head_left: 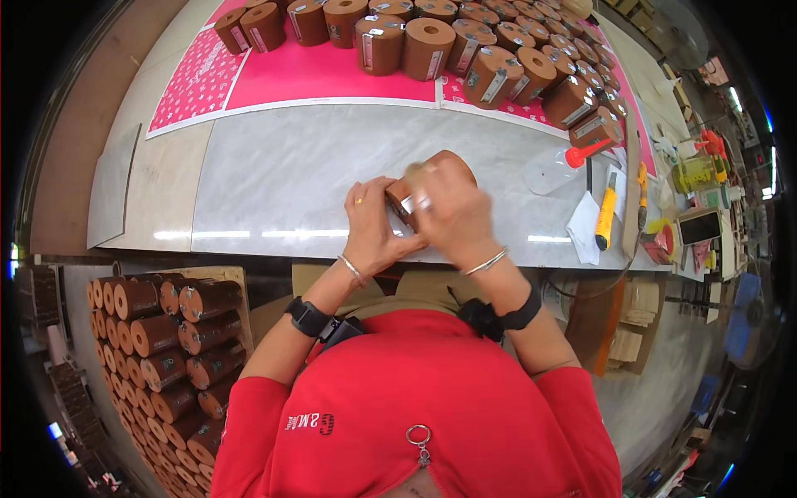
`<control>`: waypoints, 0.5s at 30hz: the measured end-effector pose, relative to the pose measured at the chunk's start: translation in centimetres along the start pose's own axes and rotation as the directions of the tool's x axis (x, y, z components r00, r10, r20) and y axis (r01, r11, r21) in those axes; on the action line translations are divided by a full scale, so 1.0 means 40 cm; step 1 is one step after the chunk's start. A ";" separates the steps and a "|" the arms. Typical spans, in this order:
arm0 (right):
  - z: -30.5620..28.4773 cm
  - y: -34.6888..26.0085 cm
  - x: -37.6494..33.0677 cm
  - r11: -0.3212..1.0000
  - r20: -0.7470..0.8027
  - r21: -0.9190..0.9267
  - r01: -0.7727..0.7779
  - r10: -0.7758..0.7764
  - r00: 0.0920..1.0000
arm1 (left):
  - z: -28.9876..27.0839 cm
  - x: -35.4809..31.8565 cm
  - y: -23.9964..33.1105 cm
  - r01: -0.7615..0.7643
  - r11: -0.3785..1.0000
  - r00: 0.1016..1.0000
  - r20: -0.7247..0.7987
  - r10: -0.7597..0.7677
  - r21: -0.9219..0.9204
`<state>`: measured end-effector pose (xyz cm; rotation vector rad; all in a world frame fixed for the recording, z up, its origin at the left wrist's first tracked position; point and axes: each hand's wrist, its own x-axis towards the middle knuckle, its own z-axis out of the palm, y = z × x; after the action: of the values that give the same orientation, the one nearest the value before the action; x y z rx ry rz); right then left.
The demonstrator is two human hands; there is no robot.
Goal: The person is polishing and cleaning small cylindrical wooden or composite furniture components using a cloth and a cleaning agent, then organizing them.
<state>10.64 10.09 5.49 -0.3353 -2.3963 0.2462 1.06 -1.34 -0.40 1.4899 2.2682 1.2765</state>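
Head view: both hands meet on a brown cylinder at the near edge of the marble table. The left hand steadies its side; the right hand closes over its top, apparently pressing on the silver label. Finished cylinders stand behind.

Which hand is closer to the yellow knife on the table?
Right. The right hand on the brown cylinder sits nearer the yellow knife; the left hand is on the cylinder's far side, farther away.
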 end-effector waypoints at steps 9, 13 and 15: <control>-0.036 0.070 -0.013 0.998 0.084 0.050 -0.046 0.041 0.996 | 0.036 -0.023 0.016 -0.266 0.953 0.956 -0.087 0.280 0.148; -0.032 0.005 -0.001 0.997 0.080 0.048 0.056 -0.059 0.995 | 0.042 -0.027 0.011 -0.300 0.942 0.938 -0.135 0.320 0.148; -0.047 0.106 0.016 0.988 0.100 -0.086 -0.128 0.137 0.985 | 0.027 -0.025 0.013 -0.332 0.936 0.937 -0.074 0.341 0.114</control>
<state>12.17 14.45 6.15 -0.5323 -2.4961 0.2347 2.47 -1.46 -1.04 1.9646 2.2290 1.3568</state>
